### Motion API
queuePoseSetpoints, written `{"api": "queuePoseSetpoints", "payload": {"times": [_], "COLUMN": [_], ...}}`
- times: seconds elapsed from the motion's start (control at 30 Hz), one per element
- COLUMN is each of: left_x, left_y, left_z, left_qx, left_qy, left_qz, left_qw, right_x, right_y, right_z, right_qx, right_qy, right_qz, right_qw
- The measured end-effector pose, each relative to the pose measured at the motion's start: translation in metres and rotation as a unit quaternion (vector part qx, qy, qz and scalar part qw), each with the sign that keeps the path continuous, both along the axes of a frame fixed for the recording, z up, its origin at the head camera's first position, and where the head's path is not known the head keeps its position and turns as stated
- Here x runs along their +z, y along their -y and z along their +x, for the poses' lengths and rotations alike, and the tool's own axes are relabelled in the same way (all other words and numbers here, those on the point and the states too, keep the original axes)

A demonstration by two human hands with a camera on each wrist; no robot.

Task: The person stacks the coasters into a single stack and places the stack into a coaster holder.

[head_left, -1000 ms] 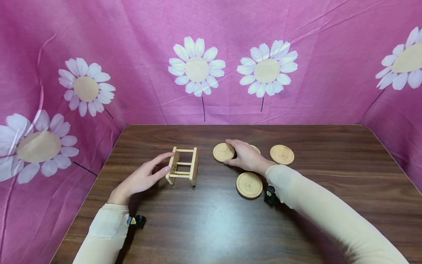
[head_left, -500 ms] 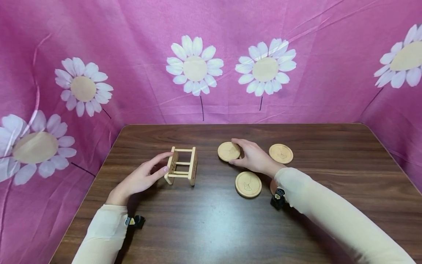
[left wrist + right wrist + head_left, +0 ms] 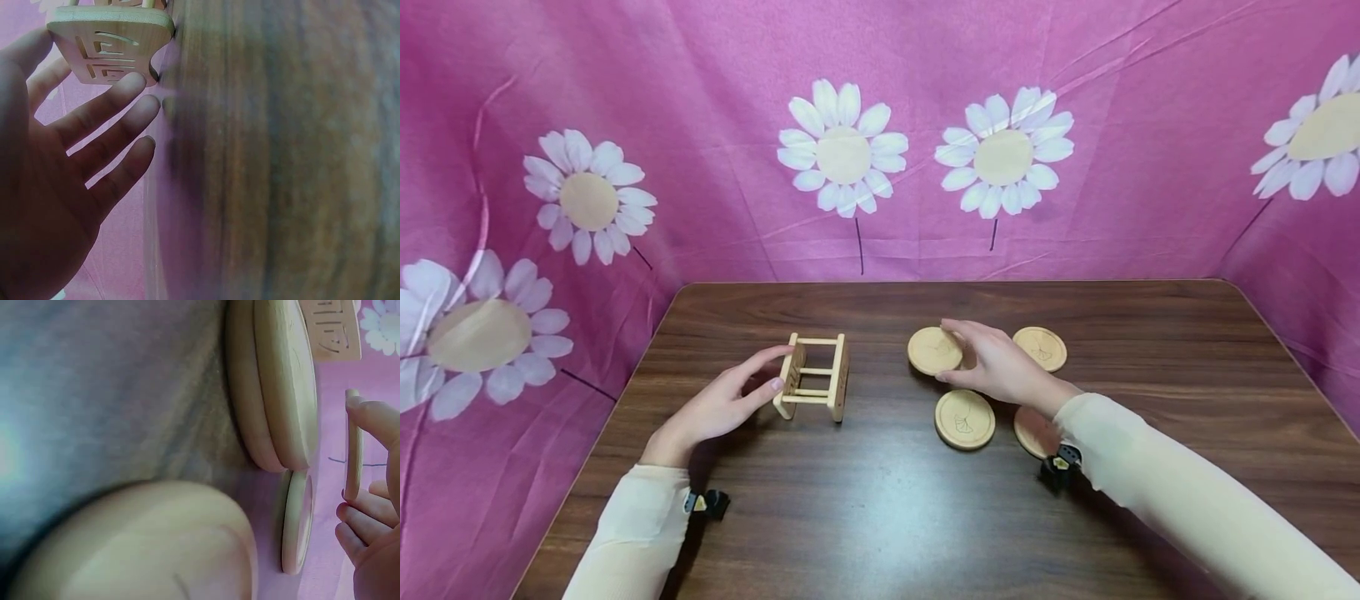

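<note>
My left hand (image 3: pixel 718 407) rests its thumb and index finger on the left side panel of a small wooden rack (image 3: pixel 838 371) with crossbars. In the left wrist view the panel (image 3: pixel 112 47) has cut-out slots, and the other fingers stretch out below it. Farther right, my right hand (image 3: pixel 1000 362) pinches a round wooden coaster (image 3: pixel 935 351) by its edge. That coaster (image 3: pixel 354 450) shows edge-on in the right wrist view, between thumb and fingers, apart from the table. A leaf-engraved coaster (image 3: pixel 965 419) lies just in front of the hand.
Another coaster (image 3: pixel 1040 348) lies behind the right hand, and one (image 3: pixel 1036 432) is partly hidden by the right wrist. Two discs look stacked (image 3: pixel 275 387) in the right wrist view. Pink flowered cloth (image 3: pixel 917 242) stands behind the brown table (image 3: pixel 865 508).
My right hand has moved to the right with the coaster, uncovering part of the coaster under its wrist. The left hand and the rack have stayed in place.
</note>
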State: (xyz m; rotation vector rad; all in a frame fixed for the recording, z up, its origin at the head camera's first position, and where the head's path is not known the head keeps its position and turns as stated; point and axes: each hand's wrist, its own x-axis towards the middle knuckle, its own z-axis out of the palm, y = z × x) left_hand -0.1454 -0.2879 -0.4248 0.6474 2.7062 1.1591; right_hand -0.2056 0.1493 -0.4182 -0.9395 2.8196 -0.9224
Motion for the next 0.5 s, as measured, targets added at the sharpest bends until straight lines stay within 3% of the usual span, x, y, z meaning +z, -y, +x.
{"api": "queuePoseSetpoints", "payload": {"times": [0.5], "left_x": [-0.001], "left_y": [0.0], "left_z": [0.0], "left_qx": [0.001], "left_qy": [-0.001], "left_qz": [-0.002], "left_qw": [1.0], "right_x": [0.004], "right_y": [-0.018], "right_z": [0.028], "right_qx": [0.002], "right_qy": [-0.041], "right_qz": [-0.004], "right_qw": [0.9991]}}
